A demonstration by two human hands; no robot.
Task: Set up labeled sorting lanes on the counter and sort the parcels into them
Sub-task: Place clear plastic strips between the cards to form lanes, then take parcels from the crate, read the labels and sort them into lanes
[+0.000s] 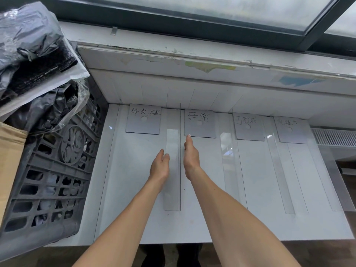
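Risk of skewing the clear divider strip [172, 170] through a careless sideways nudge from either palm, or of sliding the second label card [200, 124] off its lane head with the right fingertips [189, 139] just at its near edge. Left hand [160, 167] and right hand [191, 158] edge-on to the counter [133, 218], one either side of the strip, palms facing, fingers extended, gripping nothing. Parcels [28, 54] unsorted, heaped in the dark plastic crate [48, 189] at far left.
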